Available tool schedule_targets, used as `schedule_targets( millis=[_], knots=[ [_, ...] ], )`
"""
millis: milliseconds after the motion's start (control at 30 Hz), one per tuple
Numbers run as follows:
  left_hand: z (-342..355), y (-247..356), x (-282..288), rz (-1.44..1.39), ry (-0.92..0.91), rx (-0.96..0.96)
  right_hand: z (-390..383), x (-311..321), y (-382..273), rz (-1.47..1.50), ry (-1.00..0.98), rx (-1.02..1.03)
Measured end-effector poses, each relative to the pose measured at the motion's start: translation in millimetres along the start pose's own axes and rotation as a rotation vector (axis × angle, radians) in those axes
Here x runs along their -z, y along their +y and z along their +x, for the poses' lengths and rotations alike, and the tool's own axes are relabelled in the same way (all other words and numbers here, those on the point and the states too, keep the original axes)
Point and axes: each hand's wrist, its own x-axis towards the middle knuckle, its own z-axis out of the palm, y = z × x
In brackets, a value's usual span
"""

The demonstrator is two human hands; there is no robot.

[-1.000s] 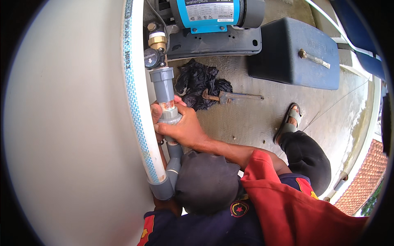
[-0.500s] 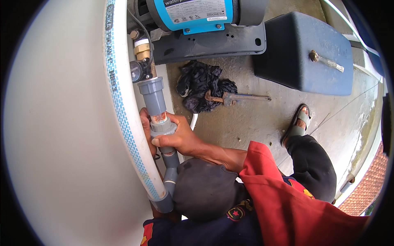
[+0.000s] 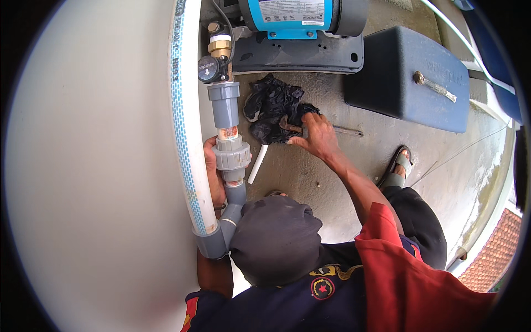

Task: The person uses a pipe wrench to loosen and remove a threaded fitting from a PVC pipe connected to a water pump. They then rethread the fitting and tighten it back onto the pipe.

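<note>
A grey pipe union (image 3: pixel 232 157) sits in a vertical pipe run beside the wall. My left hand (image 3: pixel 214 174) wraps around it from behind, mostly hidden by the fitting. Off to the right, my right hand (image 3: pixel 322 138) is down on a rusty pipe wrench (image 3: pixel 349 131), its thumb and fingers around the wrench's middle. The wrench lies on the floor, its jaw end over a crumpled black plastic bag (image 3: pixel 271 105). Above the union are a grey socket (image 3: pixel 225 105) and a brass fitting (image 3: pixel 220 48); below it, a grey elbow (image 3: pixel 235 200).
A blue and black water pump (image 3: pixel 293 19) stands at the top on a dark base. A dark pump cover (image 3: pixel 409 80) lies to its right with a bolt-like metal piece on it. The white, blue-marked pipe (image 3: pixel 182 127) runs along the wall. A short white tube (image 3: pixel 258 164) lies near the bag.
My right hand has left the pipe union and moved right and away to the pipe wrench on the floor. My left hand stays at the union. The view has shifted slightly.
</note>
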Motion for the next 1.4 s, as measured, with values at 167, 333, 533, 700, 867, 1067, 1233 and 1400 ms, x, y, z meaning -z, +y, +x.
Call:
schedule_targets(
  millis=[167,333,533,700,867,1067,1233,1400],
  knots=[
    [-8,-4,17,-0.028,-0.213,-0.039,-11,-26,70,-0.546,0.013,0.098],
    [-14,-8,16,0.093,-0.246,0.019,7,-30,89,-0.645,-0.052,0.280],
    [-25,4,10,0.177,-0.230,0.255,15,-29,104,-0.626,-0.026,0.367],
    [-25,9,3,0.319,-0.168,0.214,10,-19,99,-0.435,-0.124,0.256],
    [-23,4,4,0.247,-0.220,0.186,-8,-4,81,-0.147,-0.121,0.156],
    [-20,-4,7,0.159,-0.233,0.129,-43,57,42,0.246,-0.225,0.160],
    [-25,3,2,0.290,-0.178,0.180,-69,113,-12,0.305,-0.283,0.330],
    [-24,-3,8,0.263,-0.265,0.116,-63,132,-60,0.421,-0.369,0.510]
  ],
)
